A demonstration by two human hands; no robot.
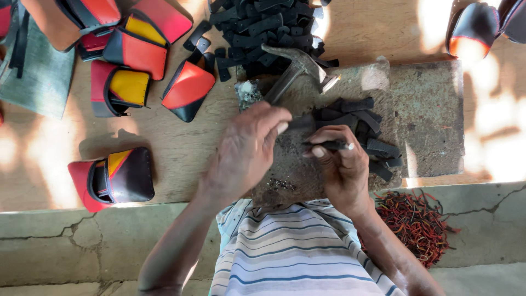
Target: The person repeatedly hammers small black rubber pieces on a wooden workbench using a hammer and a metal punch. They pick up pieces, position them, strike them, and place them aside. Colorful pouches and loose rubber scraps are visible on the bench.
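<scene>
Both hands near slab edge

The slab's right half lies bare, open to a hand from the right edge. A hammer lies across its top-left corner. Loose straps crowd its middle. Beyond its top edge a strap heap blocks the way; pouches fill the board's top-left corner.
</scene>
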